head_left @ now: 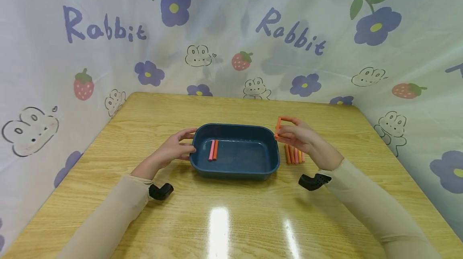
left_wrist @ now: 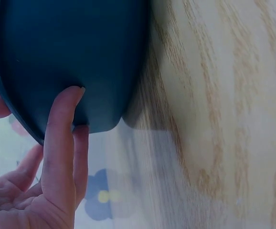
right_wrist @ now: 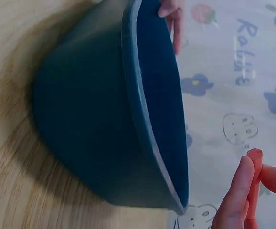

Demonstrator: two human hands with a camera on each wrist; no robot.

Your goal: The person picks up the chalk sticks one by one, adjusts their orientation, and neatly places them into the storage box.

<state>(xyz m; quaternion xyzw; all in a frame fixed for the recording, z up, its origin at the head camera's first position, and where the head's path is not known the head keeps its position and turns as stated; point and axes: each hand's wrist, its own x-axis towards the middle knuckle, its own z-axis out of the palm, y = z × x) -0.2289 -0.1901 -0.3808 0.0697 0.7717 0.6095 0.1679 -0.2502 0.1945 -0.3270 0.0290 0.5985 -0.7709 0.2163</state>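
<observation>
A dark blue plastic basin (head_left: 235, 175) stands on the wooden table. Inside it, toward the left end, a pink stick (head_left: 211, 150) and an orange-red stick (head_left: 215, 150) lie side by side. My left hand (head_left: 177, 146) grips the basin's left end, its fingers against the outer wall in the left wrist view and a fingertip over the rim. At the right end, above the rim, my right hand (head_left: 298, 134) pinches an orange stick (right_wrist: 254, 183) between thumb and fingers. Below this hand, a row of several orange, pink and yellow sticks (head_left: 292, 154) lies on the table.
The wooden table (head_left: 162, 110) runs back to a white curtain (head_left: 224, 21) printed with rabbits, flowers and strawberries. The curtain also hangs along both sides. A black wrist camera (head_left: 314, 181) sits on the right sleeve, another black camera (head_left: 161, 191) on the left.
</observation>
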